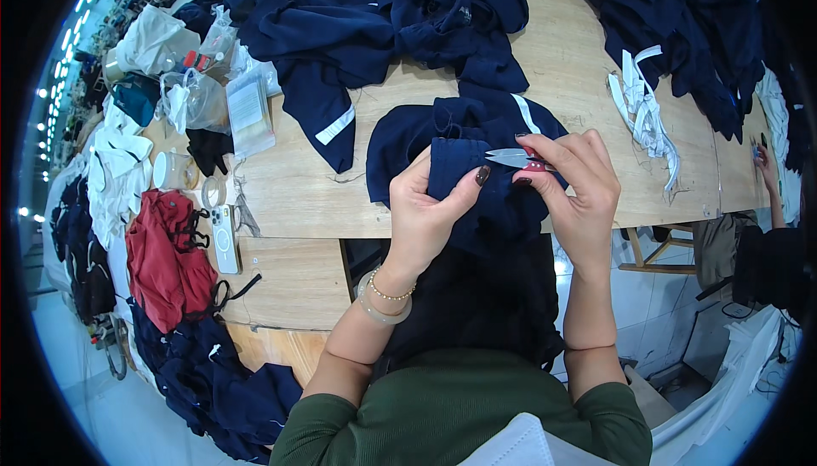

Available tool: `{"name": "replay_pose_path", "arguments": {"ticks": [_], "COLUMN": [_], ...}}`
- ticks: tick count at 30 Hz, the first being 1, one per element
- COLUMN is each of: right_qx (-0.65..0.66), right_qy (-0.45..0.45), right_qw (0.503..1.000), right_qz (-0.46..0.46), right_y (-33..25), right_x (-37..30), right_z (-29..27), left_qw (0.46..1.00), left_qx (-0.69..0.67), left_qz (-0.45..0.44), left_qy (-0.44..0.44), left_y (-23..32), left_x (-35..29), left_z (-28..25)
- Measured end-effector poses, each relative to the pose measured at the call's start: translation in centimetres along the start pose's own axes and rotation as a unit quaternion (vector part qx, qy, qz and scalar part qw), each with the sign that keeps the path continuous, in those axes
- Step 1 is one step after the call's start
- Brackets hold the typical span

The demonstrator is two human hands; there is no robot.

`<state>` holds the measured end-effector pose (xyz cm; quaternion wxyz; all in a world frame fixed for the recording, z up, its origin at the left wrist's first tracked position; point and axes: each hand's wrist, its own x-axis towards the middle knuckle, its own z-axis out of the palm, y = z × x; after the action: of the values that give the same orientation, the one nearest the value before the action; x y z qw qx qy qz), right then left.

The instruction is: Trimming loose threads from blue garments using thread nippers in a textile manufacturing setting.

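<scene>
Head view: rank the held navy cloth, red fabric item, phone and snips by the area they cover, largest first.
1. Navy cloth
2. Red fabric item
3. Phone
4. Snips, counting only the visible part; the right hand covers some.

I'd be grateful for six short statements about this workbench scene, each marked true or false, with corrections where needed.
1. The right hand holds small red-handled snips close to navy fabric pinched in the left hand. True.
2. The snips' blades point to the right. False: they point left, toward the navy fabric.
3. White strips lie on the table to the right of the right hand. True.
4. Bracelets circle the right wrist. False: they are on the left wrist.
5. A white phone lies beside a red cloth item. True.
6. The person's top is red. False: it is dark green.
</scene>
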<state>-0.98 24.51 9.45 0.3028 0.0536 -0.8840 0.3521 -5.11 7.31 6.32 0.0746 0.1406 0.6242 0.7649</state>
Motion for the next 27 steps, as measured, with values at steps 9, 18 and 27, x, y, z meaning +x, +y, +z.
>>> {"name": "replay_pose_path", "arguments": {"ticks": [9, 18, 27], "right_qx": [-0.009, -0.007, 0.23], "right_qy": [0.009, -0.011, -0.077], "right_qw": [1.0, 1.0, 0.964], "right_qz": [-0.018, -0.011, 0.107], "right_y": [0.0, 0.2, -0.4], "right_x": [0.1, -0.1, -0.7], "right_z": [-0.3, -0.3, 0.0], "left_qw": [1.0, 1.0, 0.996], "left_qx": [-0.001, 0.02, -0.062], "left_qz": [-0.003, 0.006, -0.049], "left_qy": [-0.001, -0.011, 0.036], "left_y": [0.3, 0.0, -1.0], "left_x": [0.0, -0.1, 0.6], "left_z": [0.1, -0.1, 0.4]}}
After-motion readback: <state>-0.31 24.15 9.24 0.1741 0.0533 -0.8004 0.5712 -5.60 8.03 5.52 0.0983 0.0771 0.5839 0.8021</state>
